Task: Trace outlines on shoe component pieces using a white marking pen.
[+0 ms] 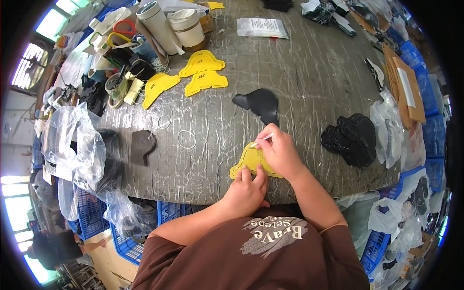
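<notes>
Near the front edge of the table, my left hand (246, 188) is closed, with bent fingertips holding down a yellow shaped template (251, 159). The template has dark lines along its edges. My right hand (281, 151) pinches a slim white marking pen (261, 140), its tip at the template's upper edge. What lies beneath the template is hidden. Just beyond my right hand is a black curved cut piece (263, 102), flat on the table. Three more yellow templates, one of them a template (207, 83) with handwriting, lie farther off to the left.
Stacked black pieces (350, 140) sit at the right, beside clear plastic bags (386, 128). A dark piece (143, 147) and thin rings (187, 139) lie at left. White-bodied containers (187, 30), scissors (123, 34) and tape rolls (116, 89) crowd the far left. Blue crates (92, 212) stand below the table.
</notes>
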`<state>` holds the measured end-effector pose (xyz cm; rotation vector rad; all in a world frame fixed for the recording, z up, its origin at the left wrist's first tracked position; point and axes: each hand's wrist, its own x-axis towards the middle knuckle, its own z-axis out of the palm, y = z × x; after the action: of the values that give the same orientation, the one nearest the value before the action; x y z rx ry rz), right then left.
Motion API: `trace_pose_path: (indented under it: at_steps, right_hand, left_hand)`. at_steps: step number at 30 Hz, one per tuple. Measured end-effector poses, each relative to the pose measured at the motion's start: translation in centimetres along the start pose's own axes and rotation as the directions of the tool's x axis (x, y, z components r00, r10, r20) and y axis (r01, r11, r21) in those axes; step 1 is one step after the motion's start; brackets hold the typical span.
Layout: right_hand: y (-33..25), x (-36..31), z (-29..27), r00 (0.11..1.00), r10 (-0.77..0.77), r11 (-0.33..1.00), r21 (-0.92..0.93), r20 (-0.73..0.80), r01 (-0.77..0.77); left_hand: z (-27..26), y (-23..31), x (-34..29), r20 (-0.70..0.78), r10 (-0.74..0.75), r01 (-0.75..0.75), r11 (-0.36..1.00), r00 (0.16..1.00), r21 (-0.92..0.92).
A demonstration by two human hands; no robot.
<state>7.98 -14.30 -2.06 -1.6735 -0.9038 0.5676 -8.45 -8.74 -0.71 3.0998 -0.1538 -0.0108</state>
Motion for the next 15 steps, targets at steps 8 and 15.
trace_pose_path:
  at_steps: [8, 15]
  right_hand:
    - [0.0, 0.2, -0.2, 0.999, -0.023, 1.0, 0.0, -0.045, 0.023]
    - [-0.1, -0.1, -1.2, 0.995, 0.041, 0.999, 0.001, -0.086, -0.041]
  left_hand:
    - [-0.2, -0.1, 0.1, 0.018, 0.002, -0.002, 1.0, 1.0, -0.019]
    - [-0.2, -0.1, 0.1, 0.008, 0.005, -0.005, 1.0, 1.0, -0.018]
